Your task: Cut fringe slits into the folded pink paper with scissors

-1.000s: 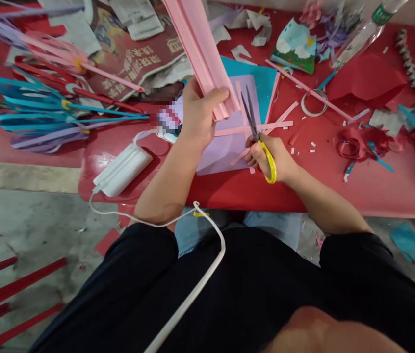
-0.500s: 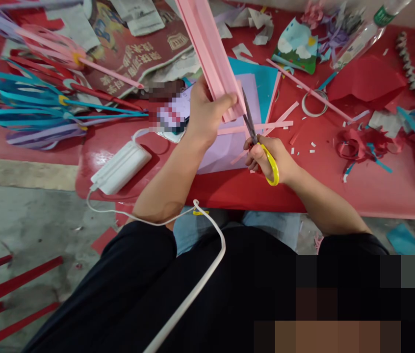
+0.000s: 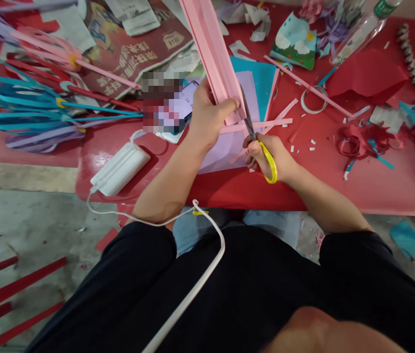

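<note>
My left hand [image 3: 207, 115] is closed round the lower end of a long folded pink paper [image 3: 213, 49] that slants up and away over the red table [image 3: 376, 181]. My right hand [image 3: 268, 157] grips yellow-handled scissors [image 3: 259, 142]. Their grey blades point up and touch the right edge of the pink paper just beside my left thumb. Under both hands lie a lilac sheet [image 3: 225, 147] and a teal sheet [image 3: 262, 78], with thin pink strips [image 3: 266, 123] across them.
A white power bank [image 3: 119, 168] with a cable lies at the table's left front corner. Paper stick flowers [image 3: 45, 105] and newspapers [image 3: 126, 51] fill the left. A tape ring [image 3: 312, 100], red paper [image 3: 367, 78], scraps and a plastic bottle [image 3: 362, 29] are on the right.
The scissors have moved up to the pink paper's edge and their blades have closed in on it. My left hand has shifted the paper slightly right.
</note>
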Motion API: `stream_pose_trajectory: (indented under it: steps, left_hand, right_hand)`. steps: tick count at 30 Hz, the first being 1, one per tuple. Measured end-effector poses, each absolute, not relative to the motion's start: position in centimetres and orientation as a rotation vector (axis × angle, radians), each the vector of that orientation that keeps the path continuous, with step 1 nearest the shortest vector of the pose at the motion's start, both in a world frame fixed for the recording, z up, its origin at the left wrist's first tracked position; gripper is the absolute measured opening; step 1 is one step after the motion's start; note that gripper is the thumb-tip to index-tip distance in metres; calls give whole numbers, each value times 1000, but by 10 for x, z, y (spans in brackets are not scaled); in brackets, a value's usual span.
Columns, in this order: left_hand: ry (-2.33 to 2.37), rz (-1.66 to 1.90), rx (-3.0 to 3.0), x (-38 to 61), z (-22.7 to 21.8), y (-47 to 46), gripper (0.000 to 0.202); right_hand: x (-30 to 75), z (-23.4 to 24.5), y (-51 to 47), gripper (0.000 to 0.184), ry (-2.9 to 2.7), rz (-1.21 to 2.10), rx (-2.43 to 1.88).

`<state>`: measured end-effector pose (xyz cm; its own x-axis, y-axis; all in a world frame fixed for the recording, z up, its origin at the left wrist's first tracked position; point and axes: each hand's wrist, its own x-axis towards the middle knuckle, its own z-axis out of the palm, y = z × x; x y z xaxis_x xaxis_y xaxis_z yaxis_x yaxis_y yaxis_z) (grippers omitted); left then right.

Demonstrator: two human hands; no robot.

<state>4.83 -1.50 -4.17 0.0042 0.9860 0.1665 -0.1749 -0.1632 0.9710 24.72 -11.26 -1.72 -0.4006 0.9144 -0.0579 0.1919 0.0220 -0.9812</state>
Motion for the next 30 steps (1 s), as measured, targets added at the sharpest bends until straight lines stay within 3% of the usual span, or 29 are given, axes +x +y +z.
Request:
stream_pose_trajectory:
  steps: [13,22,30]
  left_hand:
    - [909,1478,1166,55,-34,-21,21]
    - [1020,1393,1128,53,-36,-23,32]
    - [1001,1408,1107,52,-30,-23,27]
  right_hand:
    - [248,-25,-112,78,-1631,1448,-1152]
    - [243,-22,-113,83,-1609,1433,-1197]
    - [243,-24,-112,81,-1630,1380,-1199]
